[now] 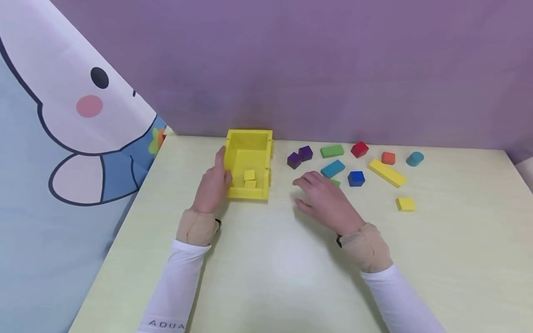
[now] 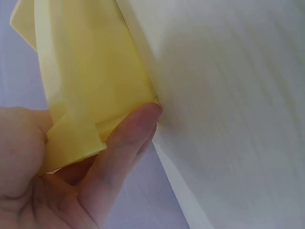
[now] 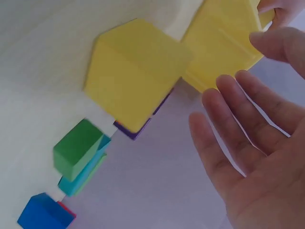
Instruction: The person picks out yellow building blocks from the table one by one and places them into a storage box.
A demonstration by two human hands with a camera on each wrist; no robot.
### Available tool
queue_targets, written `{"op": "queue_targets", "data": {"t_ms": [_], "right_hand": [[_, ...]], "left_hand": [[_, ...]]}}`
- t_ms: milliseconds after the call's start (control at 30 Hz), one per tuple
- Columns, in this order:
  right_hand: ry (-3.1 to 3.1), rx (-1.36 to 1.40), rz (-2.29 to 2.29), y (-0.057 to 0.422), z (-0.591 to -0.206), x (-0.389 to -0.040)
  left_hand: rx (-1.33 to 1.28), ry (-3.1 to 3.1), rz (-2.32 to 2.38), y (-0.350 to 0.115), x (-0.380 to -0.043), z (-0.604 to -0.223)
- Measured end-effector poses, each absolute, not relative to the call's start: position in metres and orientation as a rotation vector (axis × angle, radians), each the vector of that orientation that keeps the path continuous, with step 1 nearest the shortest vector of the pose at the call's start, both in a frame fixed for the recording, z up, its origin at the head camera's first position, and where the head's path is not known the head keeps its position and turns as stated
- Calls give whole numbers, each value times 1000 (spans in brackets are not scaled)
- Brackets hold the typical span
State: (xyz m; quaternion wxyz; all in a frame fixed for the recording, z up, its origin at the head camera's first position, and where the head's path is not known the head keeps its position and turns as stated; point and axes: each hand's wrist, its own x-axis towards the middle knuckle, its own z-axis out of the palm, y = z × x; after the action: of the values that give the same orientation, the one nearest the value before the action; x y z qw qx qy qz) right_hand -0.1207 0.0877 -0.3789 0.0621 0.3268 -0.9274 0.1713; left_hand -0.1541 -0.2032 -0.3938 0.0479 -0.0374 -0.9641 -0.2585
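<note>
A yellow bin (image 1: 250,158) stands near the table's back edge, two small yellow blocks (image 1: 249,175) inside it. My left hand (image 1: 211,187) grips the bin's left wall; in the left wrist view its fingers (image 2: 119,157) pinch the yellow plastic. To the right of the bin, my right hand (image 1: 326,201) hovers with fingers spread, holding nothing. Close to it in the right wrist view is a larger yellow block (image 3: 133,67), hidden from the head view. A green block (image 1: 335,182) is partly covered by that hand.
Purple cubes (image 1: 294,160), a green block (image 1: 332,151), a teal block (image 1: 333,169), a blue cube (image 1: 356,179), red blocks (image 1: 360,149), a long yellow block (image 1: 387,173), a teal cylinder (image 1: 415,159) and a yellow block (image 1: 405,204) lie rightward. A purple backdrop (image 1: 316,74) rises behind.
</note>
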Motion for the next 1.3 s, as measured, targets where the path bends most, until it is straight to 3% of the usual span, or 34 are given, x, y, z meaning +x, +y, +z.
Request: {"op": "queue_targets", "data": {"t_ms": [500, 1300], "right_hand": [[-2956, 878, 517, 109, -388, -114], [-2979, 959, 609, 115, -384, -115]], "left_hand": [[-97, -2961, -772, -205, -155, -396], [-114, -2962, -768, -204, -155, -393]]}}
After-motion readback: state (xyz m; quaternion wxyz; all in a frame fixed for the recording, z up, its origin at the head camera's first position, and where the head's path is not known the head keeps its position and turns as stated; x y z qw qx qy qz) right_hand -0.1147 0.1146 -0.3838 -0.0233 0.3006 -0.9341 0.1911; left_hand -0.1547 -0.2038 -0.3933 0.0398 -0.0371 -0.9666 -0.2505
